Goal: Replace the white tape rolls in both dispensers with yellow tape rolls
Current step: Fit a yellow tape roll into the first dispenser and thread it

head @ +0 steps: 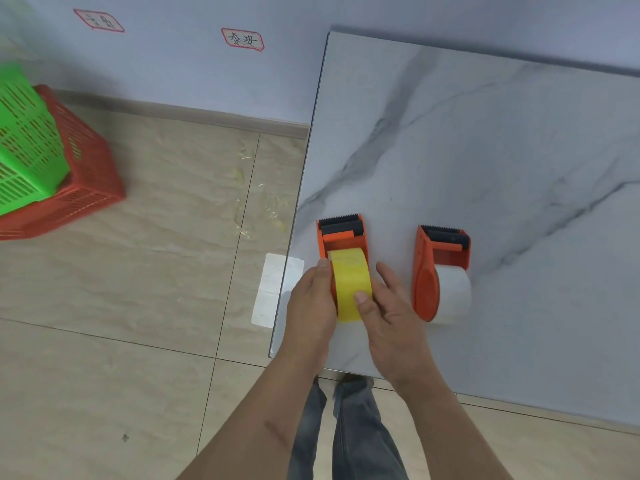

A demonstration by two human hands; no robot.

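Two orange tape dispensers stand side by side near the front left corner of the marble-patterned worktop, each with a black serrated blade at its far end. The left dispenser already carries a yellow tape roll; the right dispenser holds a white tape roll, so the job looks about half done.

The left hand is closed around the left dispenser's side, thumb at the roll's upper edge. The right hand is curled against the roll's other side, its thumb pressed flat on the yellow band.

The step in hand appears to be seating this roll. To do it well, steady the frame with the left hand, press the roll squarely onto its hub, then lead the free end over the roller toward the blade, keeping fingers clear of the teeth.

The yellow tape looks smooth and slightly glossy, a wide cylinder; the white roll is matte and paler. The dispensers are hard moulded plastic with rounded, paddle-shaped sides. The worktop is slick and faintly reflective.
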